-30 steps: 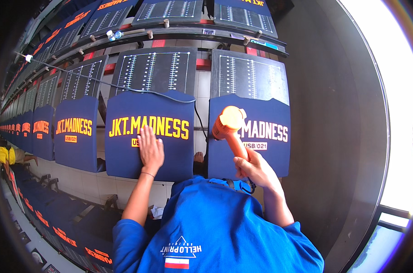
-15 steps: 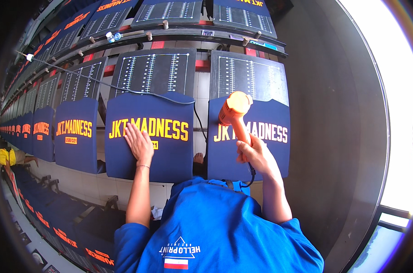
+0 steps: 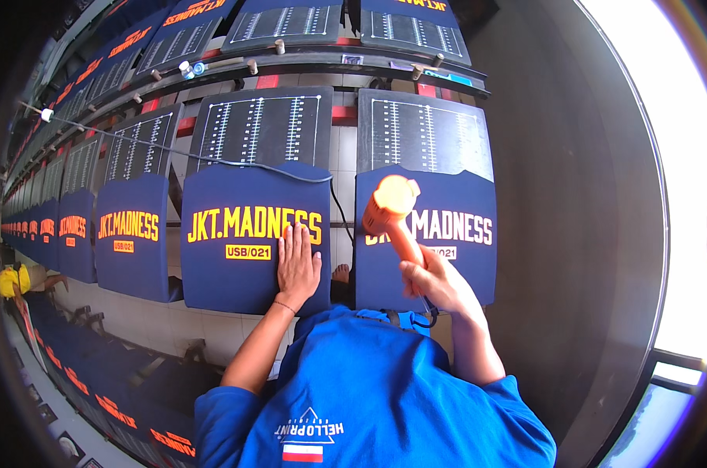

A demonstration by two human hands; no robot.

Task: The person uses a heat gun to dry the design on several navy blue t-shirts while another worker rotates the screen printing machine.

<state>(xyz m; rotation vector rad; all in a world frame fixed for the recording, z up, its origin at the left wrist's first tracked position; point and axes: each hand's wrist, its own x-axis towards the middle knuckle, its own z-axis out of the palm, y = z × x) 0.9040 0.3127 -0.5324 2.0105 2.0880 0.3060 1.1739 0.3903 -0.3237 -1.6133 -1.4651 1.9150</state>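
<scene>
My left hand (image 3: 297,265) lies flat, fingers extended, on the right part of the printed lettering of a navy shirt (image 3: 229,288). That shirt is pulled over a dark board (image 3: 236,129) with white ruler marks. In my right hand (image 3: 439,282) is an orange heat gun (image 3: 392,209), its handle wrapped by my fingers. The heat gun is above the left part of a second navy shirt (image 3: 424,288) on the right-hand board (image 3: 431,129), covering some of its lettering. The print on the left shirt looks yellow-orange; on the right one it looks paler toward the right.
More boards with navy shirts (image 3: 127,265) line up to the left, and another row stands beyond a dark rail (image 3: 307,62) with pegs. A grey cord (image 3: 236,162) crosses the boards. Far left is a person in yellow (image 3: 12,281). A grey wall (image 3: 572,195) stands at right.
My left hand has slid right across the lettering of the left shirt, uncovering its left part. The heat gun in my right hand has shifted slightly left and down.
</scene>
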